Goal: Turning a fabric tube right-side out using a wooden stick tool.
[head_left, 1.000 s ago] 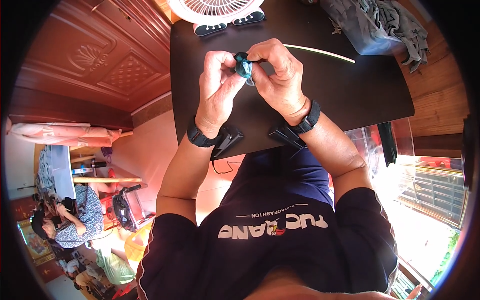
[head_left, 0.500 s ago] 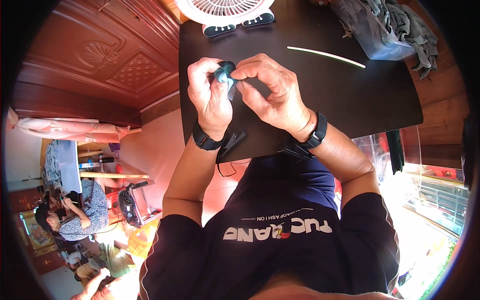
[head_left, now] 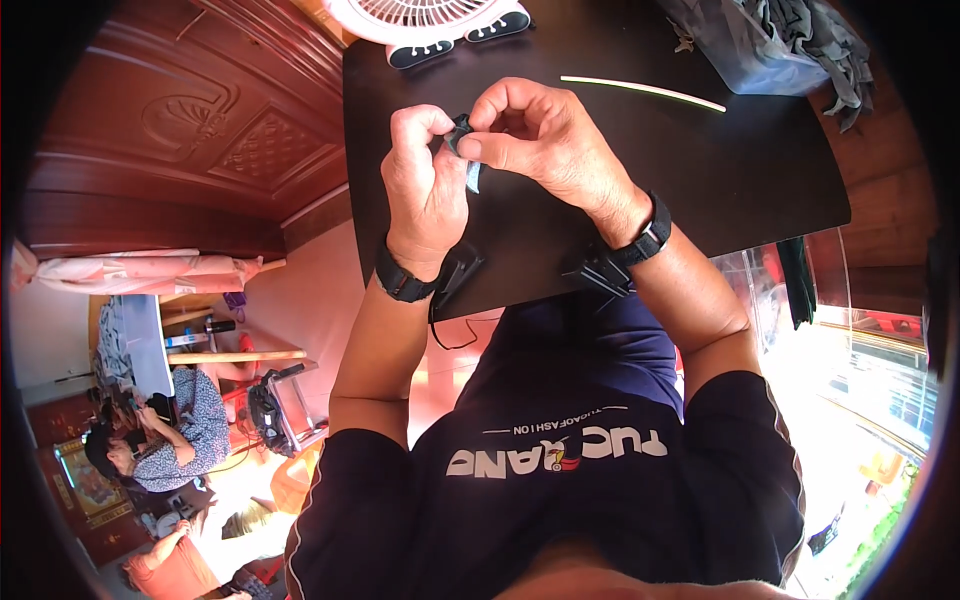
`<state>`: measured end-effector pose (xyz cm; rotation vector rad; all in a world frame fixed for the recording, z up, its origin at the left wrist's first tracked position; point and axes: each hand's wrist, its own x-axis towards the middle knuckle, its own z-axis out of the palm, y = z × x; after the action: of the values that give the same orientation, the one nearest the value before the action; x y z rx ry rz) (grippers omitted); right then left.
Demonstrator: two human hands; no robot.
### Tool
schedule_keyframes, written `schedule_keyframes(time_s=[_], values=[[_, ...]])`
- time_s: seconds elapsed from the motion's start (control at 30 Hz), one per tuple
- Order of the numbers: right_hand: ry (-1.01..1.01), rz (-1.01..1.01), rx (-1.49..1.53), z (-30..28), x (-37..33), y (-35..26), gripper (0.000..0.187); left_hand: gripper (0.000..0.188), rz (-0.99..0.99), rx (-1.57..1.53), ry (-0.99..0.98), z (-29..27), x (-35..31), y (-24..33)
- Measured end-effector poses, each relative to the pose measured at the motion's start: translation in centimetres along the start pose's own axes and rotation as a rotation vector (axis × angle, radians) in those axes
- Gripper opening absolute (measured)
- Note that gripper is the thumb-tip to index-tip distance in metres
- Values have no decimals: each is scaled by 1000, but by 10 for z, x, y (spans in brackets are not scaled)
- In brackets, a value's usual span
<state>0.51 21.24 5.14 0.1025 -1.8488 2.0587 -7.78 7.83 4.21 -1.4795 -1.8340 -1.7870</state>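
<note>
Hands (head_left: 425, 175) together, fingers (head_left: 500, 150) pinching dark piece (head_left: 462, 135)

Both hands up over black table (head_left: 700, 190). Left hand (head_left: 425, 175) + right hand (head_left: 545, 145) pinch a small dark fabric piece (head_left: 465, 145) between fingertips. White fan (head_left: 430, 20) at far edge, thin pale strip (head_left: 640, 90) to the right, grey cloth pile (head_left: 790, 40) in the corner.

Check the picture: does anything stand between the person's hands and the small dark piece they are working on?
Nothing visible does. The left hand and right hand both pinch the small dark piece directly, above the black table.
</note>
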Motion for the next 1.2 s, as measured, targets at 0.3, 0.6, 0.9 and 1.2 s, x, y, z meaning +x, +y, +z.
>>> schedule_keyframes(time_s=[0.3, 0.6, 0.9, 1.2], values=[[83, -50, -133, 1, 0, -2, 14, 9, -296, -367, -21, -4, 1, 0], [316, -550, -776, 12, -1, 4, 17, 6, -209, -112, -2, 4, -5, 10], [404, -640, -815, 13, -1, 1, 15, 17, -360, -504, 69, 13, 1, 13], [1, -223, -120, 4, -1, 5, 14, 17, -458, -499, 145, -2, 4, -8]])
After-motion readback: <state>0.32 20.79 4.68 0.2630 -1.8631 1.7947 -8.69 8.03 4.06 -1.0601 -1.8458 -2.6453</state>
